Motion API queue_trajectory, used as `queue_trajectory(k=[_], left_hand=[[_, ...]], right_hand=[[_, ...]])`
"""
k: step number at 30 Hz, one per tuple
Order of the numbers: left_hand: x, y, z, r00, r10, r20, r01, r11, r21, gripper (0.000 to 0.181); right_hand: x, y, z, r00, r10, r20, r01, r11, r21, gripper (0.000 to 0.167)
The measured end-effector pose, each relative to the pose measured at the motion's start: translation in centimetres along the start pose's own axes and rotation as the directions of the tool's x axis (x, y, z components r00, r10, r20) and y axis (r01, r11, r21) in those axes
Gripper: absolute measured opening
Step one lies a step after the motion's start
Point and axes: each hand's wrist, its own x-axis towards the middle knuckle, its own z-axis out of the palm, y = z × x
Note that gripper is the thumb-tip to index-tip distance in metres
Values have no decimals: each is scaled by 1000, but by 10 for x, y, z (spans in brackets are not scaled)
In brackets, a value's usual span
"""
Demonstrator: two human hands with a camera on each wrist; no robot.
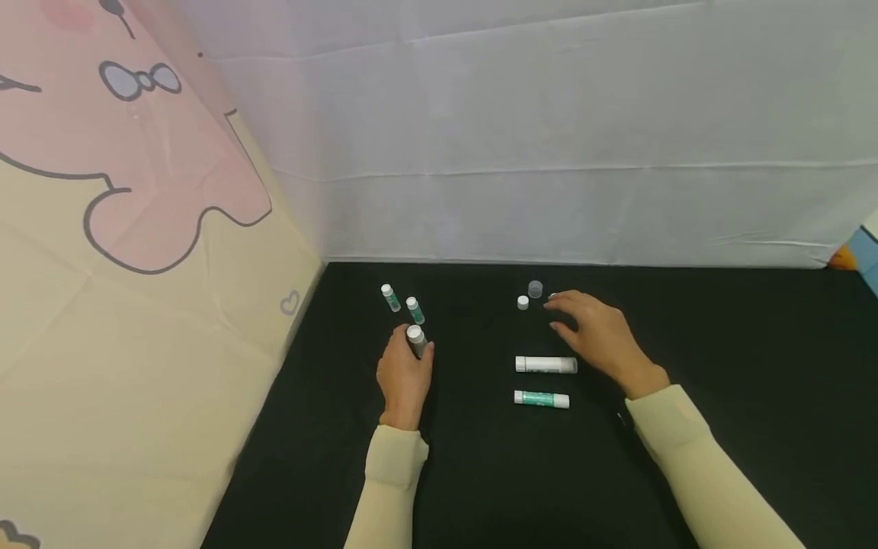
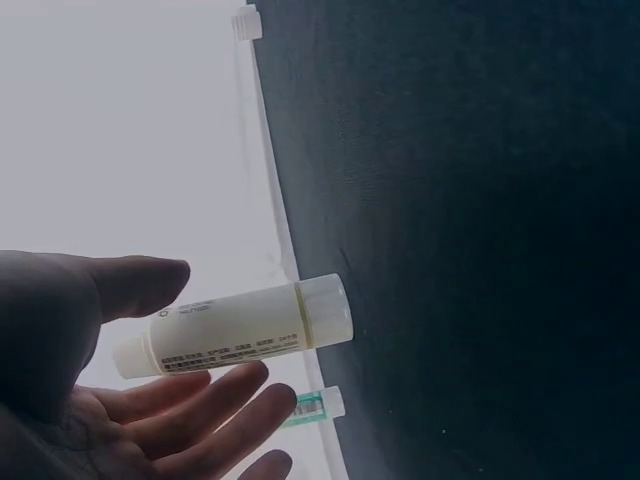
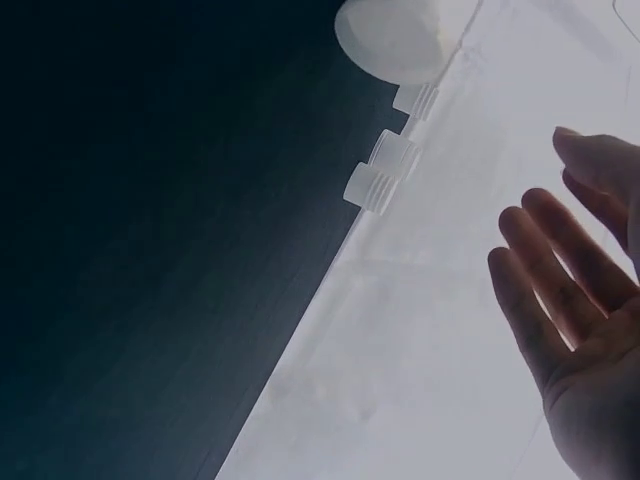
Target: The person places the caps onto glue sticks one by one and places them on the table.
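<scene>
A white glue stick [image 2: 235, 325] stands upright on the black table. My left hand [image 1: 403, 377] is around it, thumb on one side and fingers on the other; in the left wrist view the thumb is apart from it. Two small green glue sticks [image 1: 391, 297] [image 1: 415, 310] stand just beyond. Over the right part of the table, my right hand [image 1: 600, 335] hovers with spread fingers and nothing between them. Close to its fingertips are a small white cap [image 1: 523, 303] and a clear cap [image 1: 535, 289]. Another white cap [image 1: 552, 295] is mostly hidden behind the fingers.
Between the hands lie a white glue stick [image 1: 545, 365] and, nearer to me, a green one [image 1: 542, 399], both sideways. White cloth [image 1: 480, 152] hangs along the table's back edge, and a patterned cloth [image 1: 171, 343] borders the left side.
</scene>
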Motion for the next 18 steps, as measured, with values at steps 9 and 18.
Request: queue_trajectory(k=[9, 18], left_hand=[[-2, -3, 0, 999, -39, 22, 39, 999, -12, 39], [-2, -5, 0, 999, -39, 32, 40, 999, -33, 33]], right_hand=[[16, 7, 10, 995, 71, 69, -70, 997, -7, 44], [31, 20, 17, 986, 102, 134, -105, 994, 20, 48]])
